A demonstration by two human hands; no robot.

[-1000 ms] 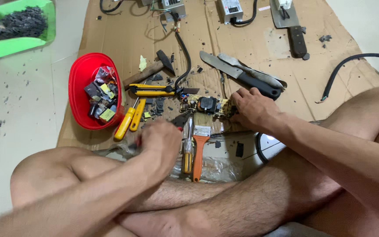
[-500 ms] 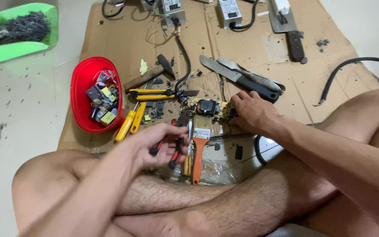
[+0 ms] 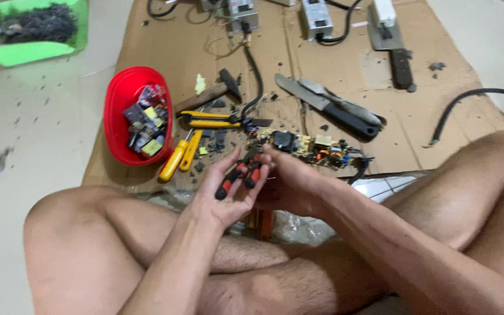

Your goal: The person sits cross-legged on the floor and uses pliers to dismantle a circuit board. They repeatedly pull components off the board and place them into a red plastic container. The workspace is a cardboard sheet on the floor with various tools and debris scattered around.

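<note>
A sheet of brown cardboard (image 3: 333, 64) covers the pale tiled floor (image 3: 24, 134), littered with dark crumbs. Up left, a green tray (image 3: 13, 52) of black bits; nearer, a red bowl (image 3: 118, 111) of small parts, yellow-handled screwdrivers (image 3: 179, 156) beside it, two knives (image 3: 328, 108) further right. The person sits cross-legged. Left hand (image 3: 226, 192) is palm-up, fingers loosely curled around red-and-black pliers (image 3: 241, 174), jaws pointing away. Right hand (image 3: 290, 184) grips the near end of a stripped circuit board (image 3: 316, 149), crowded with components, just above the cardboard.
</note>
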